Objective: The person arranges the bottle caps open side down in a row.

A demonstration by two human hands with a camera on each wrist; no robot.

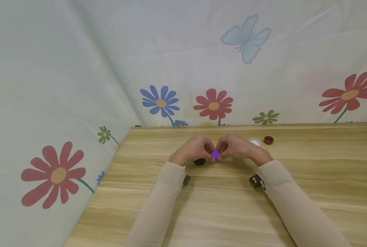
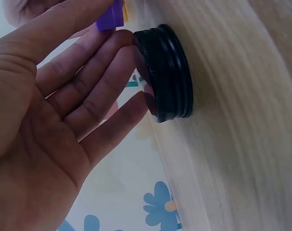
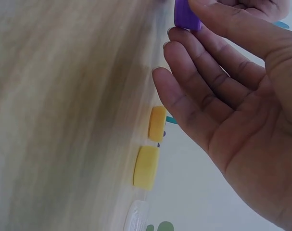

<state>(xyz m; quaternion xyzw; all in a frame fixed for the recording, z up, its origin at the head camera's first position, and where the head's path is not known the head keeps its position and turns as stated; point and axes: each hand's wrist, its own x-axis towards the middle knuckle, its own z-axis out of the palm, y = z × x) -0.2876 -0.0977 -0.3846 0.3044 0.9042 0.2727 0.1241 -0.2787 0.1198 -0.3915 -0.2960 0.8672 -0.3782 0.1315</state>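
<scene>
A small purple bottle cap (image 1: 215,155) is held just above the table between both hands. My left hand (image 1: 195,150) pinches its left side between thumb and fingertips, while my right hand (image 1: 235,147) pinches the opposite side. In the left wrist view, the left hand's lower fingers come close to a black ridged lid (image 2: 165,72); whether they touch it I cannot tell. Two yellow caps (image 3: 146,167) stand beyond the right hand in the right wrist view. The right hand's other fingers reach out beneath the purple cap (image 3: 186,15).
A white lid (image 1: 255,142) and a dark red cap (image 1: 268,140) lie to the right on the wooden table (image 1: 220,212). In the right wrist view a clear ridged lid (image 3: 136,216) is partly cut off. A flower-printed cloth (image 1: 183,61) hangs behind the table.
</scene>
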